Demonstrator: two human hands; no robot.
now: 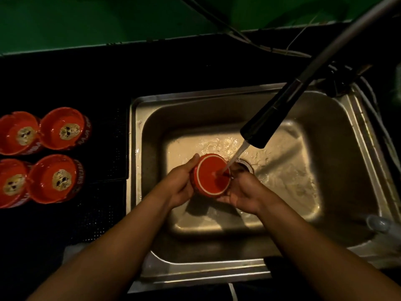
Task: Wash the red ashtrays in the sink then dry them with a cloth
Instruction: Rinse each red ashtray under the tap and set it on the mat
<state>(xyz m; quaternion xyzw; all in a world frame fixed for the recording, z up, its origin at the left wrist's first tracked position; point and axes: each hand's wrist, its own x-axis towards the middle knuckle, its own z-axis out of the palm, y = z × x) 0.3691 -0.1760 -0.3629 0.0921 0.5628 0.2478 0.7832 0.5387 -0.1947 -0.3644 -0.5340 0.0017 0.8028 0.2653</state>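
A: Where is the ashtray?

B: Over the middle of the sink, base up, under the stream from the tap; the left hand grips its 9 o'clock side, fingers curled round the wall, thumb on the rim at 11; the right hand cups it from 4 o'clock, fingers wrapped round its far side.

A: How to rinse it well?

B: I'd turn it so the water sweeps the whole base, then flip it to flush the bowl; holding it low should keep spray inside the basin.

A: And the room around it?

B: The tap head hangs near at 1 o'clock; the drain lies just beside at 3; open basin lies toward 6; four ashtrays sit well apart on the desk at 9 o'clock, beyond the rim; lift clear of that rim when crossing.
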